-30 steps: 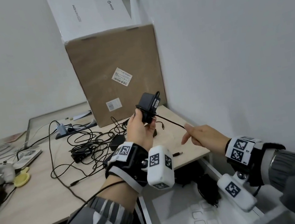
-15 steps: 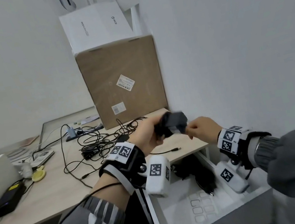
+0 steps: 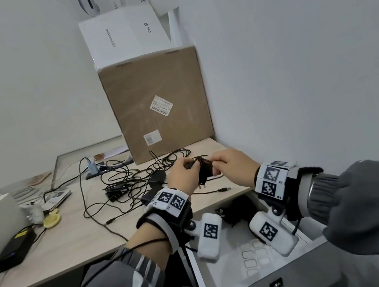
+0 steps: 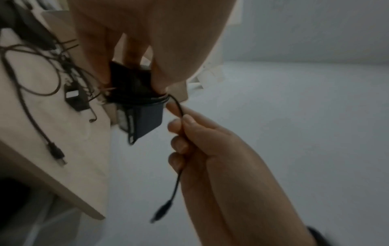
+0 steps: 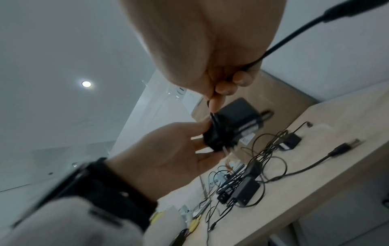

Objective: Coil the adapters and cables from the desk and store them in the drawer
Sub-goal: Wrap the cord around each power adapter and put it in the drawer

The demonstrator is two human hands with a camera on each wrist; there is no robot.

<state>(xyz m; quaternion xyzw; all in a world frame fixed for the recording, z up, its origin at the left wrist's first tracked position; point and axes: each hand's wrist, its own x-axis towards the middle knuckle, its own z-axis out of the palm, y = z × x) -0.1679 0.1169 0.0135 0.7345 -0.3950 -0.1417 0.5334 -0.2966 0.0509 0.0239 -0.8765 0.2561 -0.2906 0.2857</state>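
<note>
A small black plug-in adapter (image 3: 204,171) is held above the desk's front right corner, with its thin black cable (image 4: 147,99) wound in several turns round its body. My left hand (image 3: 188,169) grips the adapter body (image 5: 238,121) between thumb and fingers. My right hand (image 3: 220,165) touches it from the right and pinches the cable's short free end (image 4: 180,114); the barrel plug (image 4: 162,211) dangles below that hand. Under both wrists the white drawer (image 3: 233,284) is pulled out, with dark coiled bundles (image 3: 235,208) at its back.
A tangle of black cables and adapters (image 3: 124,182) lies on the light wooden desk (image 3: 73,239). A loose barrel-plug lead (image 3: 217,191) lies by the front edge. A cardboard box (image 3: 157,108) with a white box (image 3: 124,36) fills the back corner. A black power brick (image 3: 14,247) lies left.
The stretched-out cable has been wound onto the adapter. My right hand has come in from the right until it touches the adapter, and both hands have dropped lower over the desk corner.
</note>
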